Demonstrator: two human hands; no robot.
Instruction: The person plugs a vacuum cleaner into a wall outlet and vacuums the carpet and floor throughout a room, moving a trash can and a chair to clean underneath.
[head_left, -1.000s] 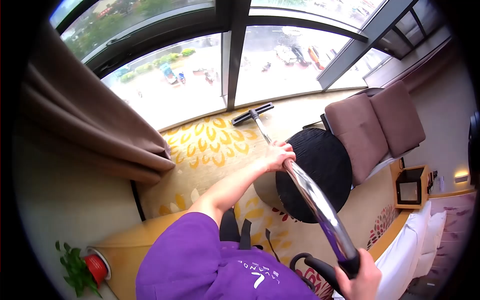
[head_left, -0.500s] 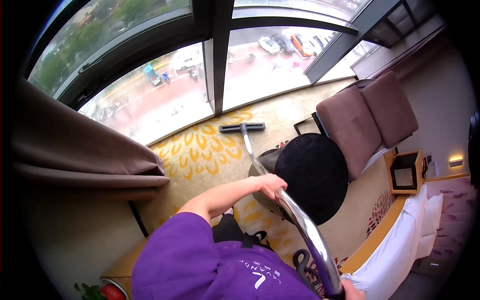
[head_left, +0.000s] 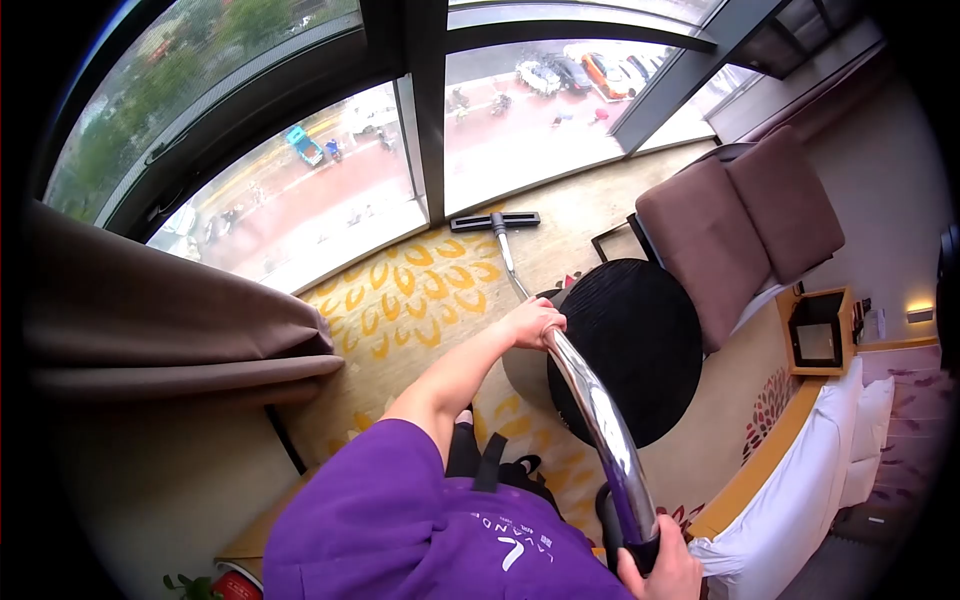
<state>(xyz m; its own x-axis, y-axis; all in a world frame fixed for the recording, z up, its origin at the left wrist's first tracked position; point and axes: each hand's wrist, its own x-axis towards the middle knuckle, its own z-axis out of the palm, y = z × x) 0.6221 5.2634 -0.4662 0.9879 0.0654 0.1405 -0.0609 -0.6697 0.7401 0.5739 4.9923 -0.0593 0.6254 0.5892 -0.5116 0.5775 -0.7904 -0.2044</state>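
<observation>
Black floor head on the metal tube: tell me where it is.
In the head view, the floor head is at upper centre, on the patterned carpet beside the foot of the window post, left of the brown chair.

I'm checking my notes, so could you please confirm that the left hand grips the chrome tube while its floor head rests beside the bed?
Not quite: the head view shows the floor head resting by the window, not beside the bed. The left hand does grip the chrome tube.
</observation>
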